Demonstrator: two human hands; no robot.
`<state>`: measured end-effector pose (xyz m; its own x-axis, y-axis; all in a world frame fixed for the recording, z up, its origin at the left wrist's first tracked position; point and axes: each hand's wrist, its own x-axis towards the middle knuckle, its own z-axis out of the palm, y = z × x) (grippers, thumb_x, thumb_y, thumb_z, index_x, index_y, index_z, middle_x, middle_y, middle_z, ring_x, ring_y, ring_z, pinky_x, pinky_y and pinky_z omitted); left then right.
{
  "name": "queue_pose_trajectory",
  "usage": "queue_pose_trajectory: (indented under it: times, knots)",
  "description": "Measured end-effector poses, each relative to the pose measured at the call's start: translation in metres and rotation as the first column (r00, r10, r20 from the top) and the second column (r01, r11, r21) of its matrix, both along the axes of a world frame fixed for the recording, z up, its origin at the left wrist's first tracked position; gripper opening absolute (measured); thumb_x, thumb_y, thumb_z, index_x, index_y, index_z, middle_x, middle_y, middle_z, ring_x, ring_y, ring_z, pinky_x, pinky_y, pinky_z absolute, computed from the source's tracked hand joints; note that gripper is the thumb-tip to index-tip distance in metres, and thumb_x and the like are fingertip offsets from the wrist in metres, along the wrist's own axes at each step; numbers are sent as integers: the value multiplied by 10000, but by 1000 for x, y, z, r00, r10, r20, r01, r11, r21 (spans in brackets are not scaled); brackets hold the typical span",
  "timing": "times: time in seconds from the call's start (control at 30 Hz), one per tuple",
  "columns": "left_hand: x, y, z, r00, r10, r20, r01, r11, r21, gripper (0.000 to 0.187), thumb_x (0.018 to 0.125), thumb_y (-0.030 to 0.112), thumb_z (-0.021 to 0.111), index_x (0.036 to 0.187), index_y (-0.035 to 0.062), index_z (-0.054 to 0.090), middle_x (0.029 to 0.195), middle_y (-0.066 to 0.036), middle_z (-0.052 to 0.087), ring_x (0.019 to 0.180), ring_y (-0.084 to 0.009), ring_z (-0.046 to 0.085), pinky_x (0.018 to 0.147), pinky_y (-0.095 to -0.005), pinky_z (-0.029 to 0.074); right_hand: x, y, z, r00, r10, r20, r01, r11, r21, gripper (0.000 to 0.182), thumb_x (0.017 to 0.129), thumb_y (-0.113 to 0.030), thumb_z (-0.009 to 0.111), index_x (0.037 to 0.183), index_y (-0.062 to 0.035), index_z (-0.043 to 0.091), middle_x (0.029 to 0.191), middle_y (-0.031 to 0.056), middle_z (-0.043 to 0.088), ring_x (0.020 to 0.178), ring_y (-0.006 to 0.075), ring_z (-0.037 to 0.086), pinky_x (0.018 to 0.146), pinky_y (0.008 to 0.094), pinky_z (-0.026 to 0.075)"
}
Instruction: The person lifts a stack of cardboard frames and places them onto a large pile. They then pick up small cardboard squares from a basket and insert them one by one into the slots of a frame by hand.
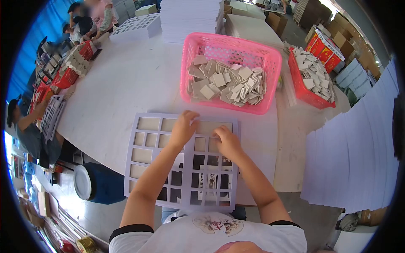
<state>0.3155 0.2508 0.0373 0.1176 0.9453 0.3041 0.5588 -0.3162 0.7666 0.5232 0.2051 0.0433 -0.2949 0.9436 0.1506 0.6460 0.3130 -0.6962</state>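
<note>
A white multi-opening frame [187,168] lies on the table in front of me, its near edge close to my body. Grey cardboard pieces [141,155] fill openings along its top and left. Through several lower openings a black-and-white printed surface shows. My left hand [184,128] is over the upper middle, fingers bent, with a gap between thumb and fingers and nothing visible in it. At the upper right, my right hand [228,142] has its fingertips pinched at the edge of a cardboard-filled opening; what they hold is hidden. Beyond the frame stands a pink basket [184,76] of loose cardboard pieces.
A red basket [303,90] of cardboard pieces stands at the right. Tall white sheet stacks [350,147] rise at far right and at the back [190,21]. A blue barrel [105,183] stands left, below the table edge. Other people work at the far left.
</note>
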Motion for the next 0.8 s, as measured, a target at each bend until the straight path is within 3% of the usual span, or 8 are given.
queue_pose_trajectory:
  times: [0.03,0.17,0.27,0.33,0.53,0.63,0.73,0.8]
  knots:
    - [2,13,2,1000,30,-6,-30,1000,5,240,810,36,644,1048,6,651,1035,-180,619,942,-352,604,846,-428,488,1,7,1,999,13,-36,-16,998,-59,154,794,-10,634,928,-77,601,981,101,584,838,340,630,722,431,512]
    - [16,65,-9,973,232,-9,-227,957,183,330,826,38,613,1154,10,593,1154,-228,570,1059,-410,552,904,-463,455,-4,65,-11,990,-104,-94,119,978,169,219,788,-12,634,995,-71,597,1013,124,581,920,353,604,770,433,505]
    - [35,89,4,907,421,-20,-396,866,307,539,759,-12,631,1281,51,512,1234,-213,516,1123,-398,511,946,-464,432,-14,114,-14,969,-230,-93,248,901,355,330,776,-36,673,1091,-75,581,1080,131,567,1032,352,562,816,432,492]
    - [41,109,-11,913,408,-23,-386,879,280,577,753,-21,618,1308,61,487,1247,-213,507,1143,-414,493,959,-476,419,-24,138,-13,957,-286,-56,283,864,416,431,760,-53,705,1168,-82,567,1126,134,553,1100,344,528,857,437,475]
    - [43,117,1,923,383,-37,-372,913,167,506,755,-40,587,1251,54,546,1188,-206,555,1086,-389,543,909,-463,451,-46,165,-30,916,-390,91,323,855,406,583,724,-67,746,1270,-120,548,1127,123,556,1102,326,529,943,477,411]
    - [36,122,-7,944,326,60,-331,933,140,437,768,-40,580,1198,38,579,1104,-190,593,983,-351,582,862,-439,475,-45,164,-23,934,-353,54,317,889,329,510,721,-72,750,1206,-111,599,1059,121,596,1007,329,589,888,454,454]
    - [29,110,2,928,339,156,-358,928,108,407,788,-38,579,1188,35,587,1021,-164,608,892,-298,595,822,-403,487,-36,170,-33,952,-153,-265,229,930,289,420,711,-54,751,1116,-93,648,1001,146,631,899,341,635,818,433,494]
    - [24,98,14,906,354,232,-375,925,54,405,798,-40,581,1195,40,587,987,-144,610,855,-255,591,797,-376,489,-30,153,-11,921,-203,-332,283,935,214,368,716,-32,748,1070,-64,656,984,140,639,860,293,650,773,388,511]
